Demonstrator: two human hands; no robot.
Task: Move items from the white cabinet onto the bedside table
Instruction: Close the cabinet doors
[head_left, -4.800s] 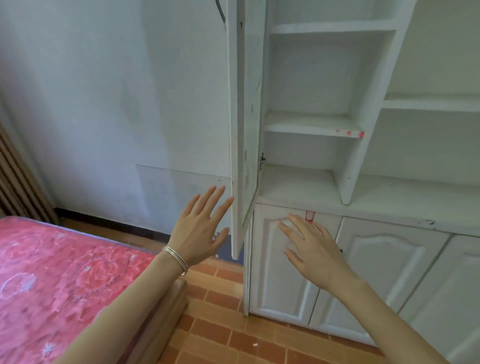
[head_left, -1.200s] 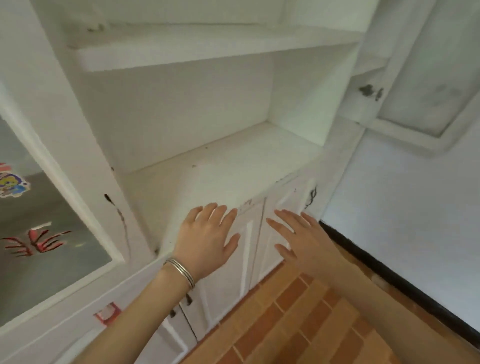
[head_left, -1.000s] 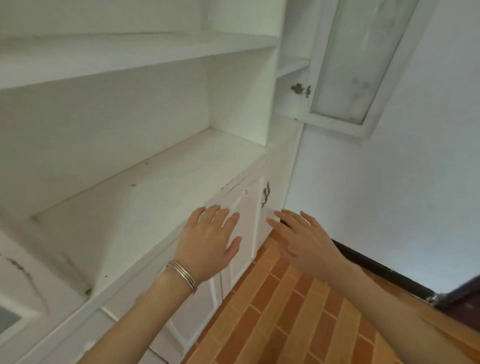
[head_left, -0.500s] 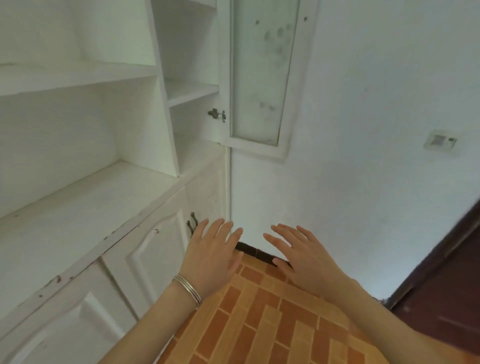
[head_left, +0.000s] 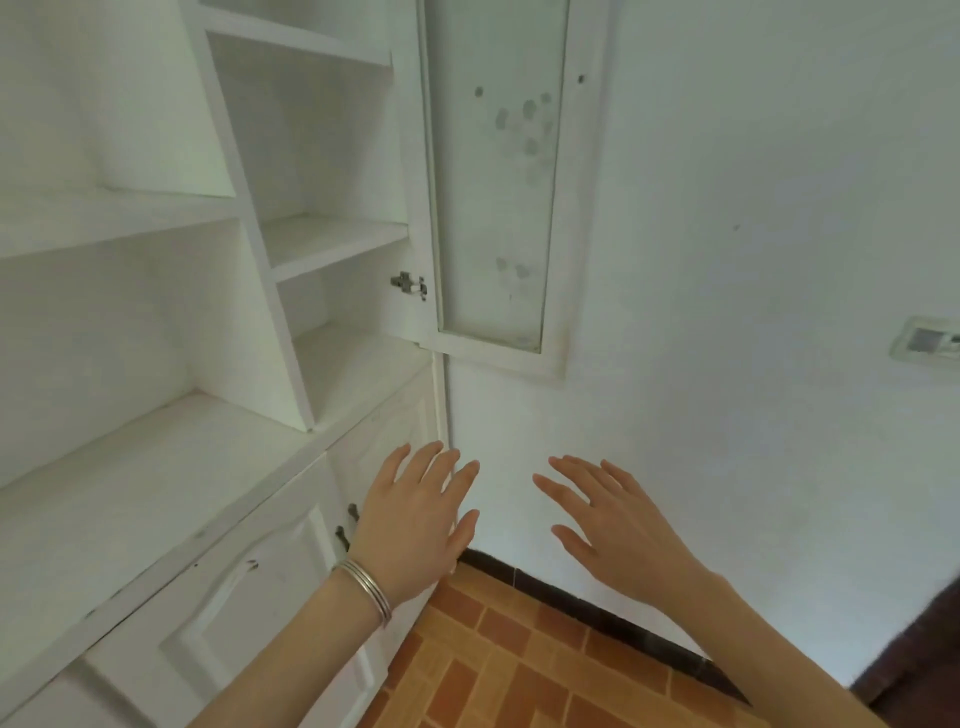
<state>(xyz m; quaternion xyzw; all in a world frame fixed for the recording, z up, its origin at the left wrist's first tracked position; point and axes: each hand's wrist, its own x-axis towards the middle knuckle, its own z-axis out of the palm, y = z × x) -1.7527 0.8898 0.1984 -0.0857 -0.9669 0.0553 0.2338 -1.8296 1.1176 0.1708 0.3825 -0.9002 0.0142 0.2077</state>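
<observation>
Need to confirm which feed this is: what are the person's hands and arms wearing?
Both forearms are bare, with no sleeves or gloves in view. The left hand has a stack of thin silver bangles at the wrist. The right hand wears nothing visible.

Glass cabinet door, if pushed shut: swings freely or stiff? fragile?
The glass cabinet door probably swings easily: it hangs open on a small metal hinge. Its large smudged pane looks breakable, so push the white frame. Likely light, given the thin frame.
</observation>
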